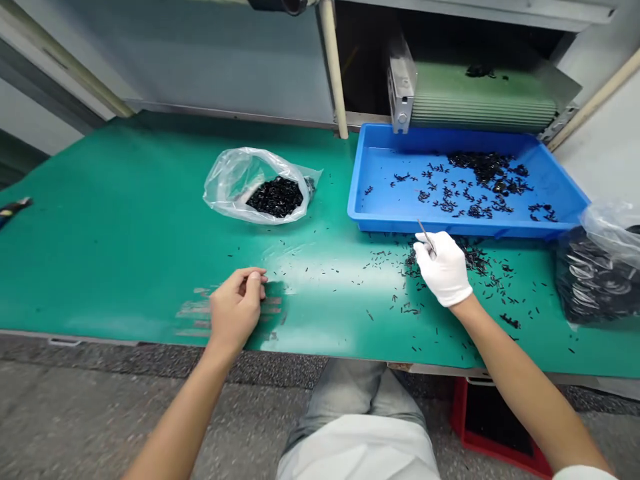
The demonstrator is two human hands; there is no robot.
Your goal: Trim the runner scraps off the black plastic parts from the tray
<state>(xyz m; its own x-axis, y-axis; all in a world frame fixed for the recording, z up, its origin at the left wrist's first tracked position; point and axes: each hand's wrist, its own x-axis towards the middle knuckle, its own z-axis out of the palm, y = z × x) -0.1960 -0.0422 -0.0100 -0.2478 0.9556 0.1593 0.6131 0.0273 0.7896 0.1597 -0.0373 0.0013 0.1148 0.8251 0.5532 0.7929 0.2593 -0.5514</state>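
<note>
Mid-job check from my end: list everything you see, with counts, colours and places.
Flat worktable: one, green, across the view
Rectangular plastic tray: one, blue, back right
Small shiny pieces: many, black, in the tray
Thin slivers: many, black, scattered on the worktable
Open plastic bag: one, clear, back centre, black pieces inside
Filled plastic bag: one, clear, right edge, black contents
Flat-belted conveyor: one, green belt, above the tray
Rectangular bin: one, red, under the worktable
Hand tool: one, dark and yellow, left edge, cut off
Smooth panel: one, grey, behind the worktable
Slim metal tool: one, grey, in the right hand
Right hand: one, white-gloved, before the tray
Left hand: one, bare, front left, fingers curled
Legs: two, grey-blue trousers, bottom centre
</note>
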